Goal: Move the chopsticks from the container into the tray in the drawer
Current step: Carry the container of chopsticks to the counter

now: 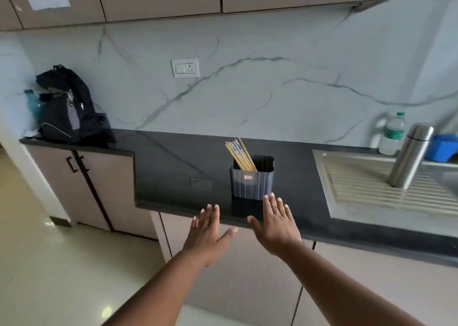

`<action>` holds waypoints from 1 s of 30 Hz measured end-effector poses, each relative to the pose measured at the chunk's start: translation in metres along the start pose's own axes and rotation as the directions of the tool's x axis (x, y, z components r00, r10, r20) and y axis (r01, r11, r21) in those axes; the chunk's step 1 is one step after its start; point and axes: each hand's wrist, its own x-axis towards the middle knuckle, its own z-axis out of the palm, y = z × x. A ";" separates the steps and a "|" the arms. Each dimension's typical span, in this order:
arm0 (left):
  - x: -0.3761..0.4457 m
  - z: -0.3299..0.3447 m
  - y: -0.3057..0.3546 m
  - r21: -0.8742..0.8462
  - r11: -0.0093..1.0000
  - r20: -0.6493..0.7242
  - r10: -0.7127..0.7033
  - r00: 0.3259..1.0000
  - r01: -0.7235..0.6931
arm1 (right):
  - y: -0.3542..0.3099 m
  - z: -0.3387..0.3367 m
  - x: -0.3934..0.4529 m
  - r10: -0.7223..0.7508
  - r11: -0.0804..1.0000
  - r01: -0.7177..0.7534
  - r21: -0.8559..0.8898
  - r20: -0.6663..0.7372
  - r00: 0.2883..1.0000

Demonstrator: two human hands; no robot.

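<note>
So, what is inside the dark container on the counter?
A bundle of chopsticks stands in the container, leaning left, upper ends above the rim. Its wall hides their lower ends and the bottom. Both hands, left and right, are open and empty.

both hands flat, fingers spread, empty: left hand (207, 231) and right hand (275, 222) held out before the dark counter (173, 167). chopsticks (240, 154) lean left inside dark container (252, 180). steel flask (410, 155) on sink drainboard (366, 186).
</note>
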 end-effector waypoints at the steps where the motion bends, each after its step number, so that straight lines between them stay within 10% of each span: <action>1: 0.013 -0.003 0.003 -0.016 1.000 -0.031 0.008 0.999 -0.008 | 0.004 0.000 0.014 -0.001 1.000 0.001 0.006 -0.040 0.999; 12: 0.170 -0.044 0.034 -0.189 0.979 -0.206 -0.116 0.972 0.077 | 0.053 -0.028 0.176 0.040 0.987 -0.011 0.163 -0.175 0.984; 17: 0.207 -0.038 0.032 -0.318 0.943 -0.162 -0.160 0.974 0.102 | 0.067 -0.014 0.197 0.167 0.820 -0.121 0.560 -0.032 0.985; 21: 0.237 -0.039 0.025 -0.697 0.708 -0.072 -0.226 0.972 0.113 | 0.068 -0.006 0.208 0.219 0.587 -0.151 0.795 0.024 0.976; 30: 0.253 -0.029 0.014 -0.873 0.487 -0.008 -0.041 0.999 0.013 | 0.067 -0.001 0.218 0.272 0.531 -0.122 0.839 -0.032 0.962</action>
